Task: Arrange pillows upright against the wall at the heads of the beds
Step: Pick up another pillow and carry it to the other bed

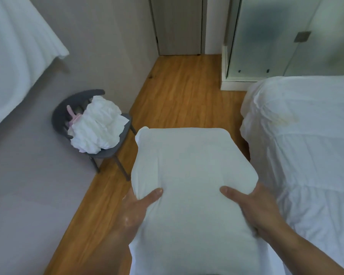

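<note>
A white pillow is held out in front of me above the wooden floor, its long side pointing away. My left hand grips its left edge with the thumb on top. My right hand grips its right edge the same way. A bed with a white rumpled cover lies on the right, close to the pillow's right side. The head of this bed and the wall behind it are out of view.
A dark grey chair with a heap of white linen stands on the left against a grey wall. White curtain hangs at the upper left. A door and frosted glass partition are at the back.
</note>
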